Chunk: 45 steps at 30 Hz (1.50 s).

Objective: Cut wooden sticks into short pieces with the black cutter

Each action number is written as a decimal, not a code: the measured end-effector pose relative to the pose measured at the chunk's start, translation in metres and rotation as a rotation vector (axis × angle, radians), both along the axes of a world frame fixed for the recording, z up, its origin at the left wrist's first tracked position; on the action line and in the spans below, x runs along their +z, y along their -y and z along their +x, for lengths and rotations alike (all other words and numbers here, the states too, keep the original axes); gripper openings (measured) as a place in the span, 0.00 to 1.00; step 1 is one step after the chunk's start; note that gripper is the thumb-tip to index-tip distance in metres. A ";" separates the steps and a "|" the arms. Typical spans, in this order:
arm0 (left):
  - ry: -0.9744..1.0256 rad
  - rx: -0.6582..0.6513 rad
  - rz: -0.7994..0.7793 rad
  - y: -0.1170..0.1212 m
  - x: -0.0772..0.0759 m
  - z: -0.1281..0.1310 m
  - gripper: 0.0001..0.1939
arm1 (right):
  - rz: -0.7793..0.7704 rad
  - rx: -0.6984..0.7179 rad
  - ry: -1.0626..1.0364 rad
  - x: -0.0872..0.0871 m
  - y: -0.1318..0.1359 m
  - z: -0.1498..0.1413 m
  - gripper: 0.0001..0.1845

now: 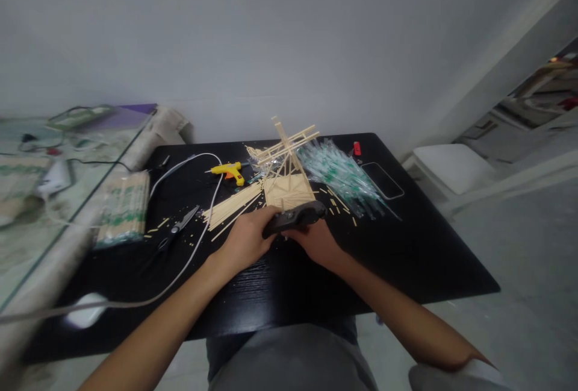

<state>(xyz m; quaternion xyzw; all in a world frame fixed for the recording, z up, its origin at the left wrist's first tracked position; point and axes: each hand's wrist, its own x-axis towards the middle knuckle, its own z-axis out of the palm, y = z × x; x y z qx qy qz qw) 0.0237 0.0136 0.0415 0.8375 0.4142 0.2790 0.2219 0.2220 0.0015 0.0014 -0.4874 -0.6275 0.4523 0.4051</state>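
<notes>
A dark, elongated object with a rounded end (295, 216) is held level at the table's middle; its kind is not clear. My left hand (248, 234) is closed around its left end, thumb on top. My right hand (316, 241) is closed beneath its right part, with the fingers mostly hidden. Just beyond both hands stands a model of glued wooden sticks (289, 189), with a flat base, slanting struts and a crossed top. Loose wooden sticks (232, 205) lie to the left of the model.
A yellow glue gun (231, 170) and scissors (174, 231) lie left, near a white cable (198, 246). Packaged sticks (124, 207) rest at the left edge. Clear-and-green plastic wrappers (338, 174) are heaped right, beside a red item (357, 148) and a pale rectangular outline (383, 180).
</notes>
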 end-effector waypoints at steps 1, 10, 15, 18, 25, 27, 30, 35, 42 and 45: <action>0.006 -0.011 0.006 0.000 -0.001 -0.001 0.21 | 0.027 -0.004 0.040 -0.002 -0.001 -0.001 0.04; 0.059 -0.028 -0.014 0.001 -0.011 -0.004 0.20 | 0.144 0.013 0.232 -0.019 -0.008 -0.001 0.01; 0.097 0.020 -0.074 0.002 -0.012 -0.003 0.16 | 0.183 0.032 0.280 -0.023 -0.009 0.001 0.02; 0.093 0.024 -0.092 0.002 -0.012 -0.003 0.17 | 0.199 0.048 0.292 -0.026 -0.009 0.001 0.03; 0.112 0.018 -0.069 0.003 -0.014 -0.002 0.15 | 0.238 0.036 0.283 -0.032 -0.008 0.001 0.04; 0.125 0.014 -0.066 0.003 -0.016 -0.002 0.14 | 0.236 0.041 0.274 -0.033 -0.007 0.001 0.04; 0.155 0.026 -0.050 0.006 -0.015 -0.005 0.13 | 0.220 0.072 0.258 -0.035 -0.005 0.001 0.05; 0.151 0.198 -0.038 0.016 -0.003 -0.026 0.09 | 0.167 0.086 0.198 -0.035 0.000 0.000 0.05; -0.184 0.258 -0.039 0.028 -0.012 -0.064 0.14 | 0.175 0.116 0.188 -0.040 0.000 0.001 0.05; -0.337 0.270 -0.042 0.032 -0.019 -0.068 0.16 | 0.221 0.135 0.192 -0.042 0.000 0.001 0.04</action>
